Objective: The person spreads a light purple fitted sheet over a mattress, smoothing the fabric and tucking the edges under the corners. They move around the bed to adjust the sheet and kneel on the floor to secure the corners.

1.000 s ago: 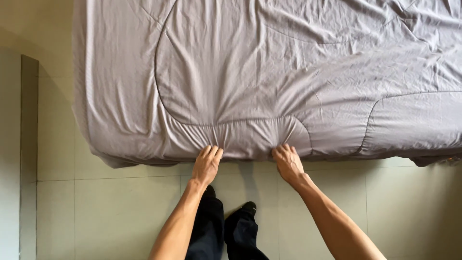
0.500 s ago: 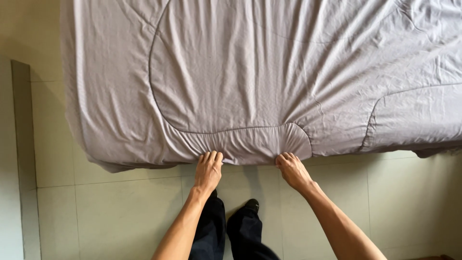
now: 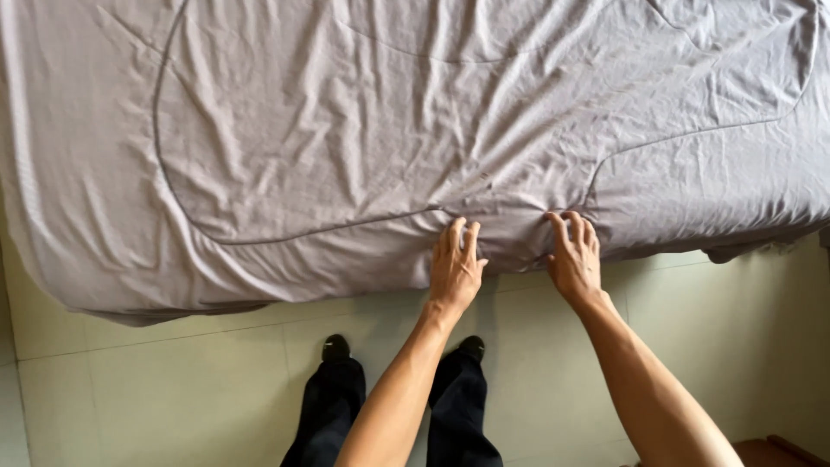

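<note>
two hands on the edge of the grey quilt

your left hand [image 3: 456, 264] lay flat on the near edge of the grey quilt [image 3: 389, 130], with its fingers spread and open, not pinching anything. your right hand [image 3: 574, 257] sat just beside it, fingers bent down into the cloth, and it looked like it gripped a small fold there. the quilt was spread over the bed and hung a little over the side, above the pale tiled floor [image 3: 173, 380]. it was full of wrinkles near your hands. your feet in dark trousers [image 3: 333, 406] stood close to the bed. to do this part well, you needed both hands to hold the edge evenly and pull slow and straight, so the cloth went smooth and did not bunch.
</note>
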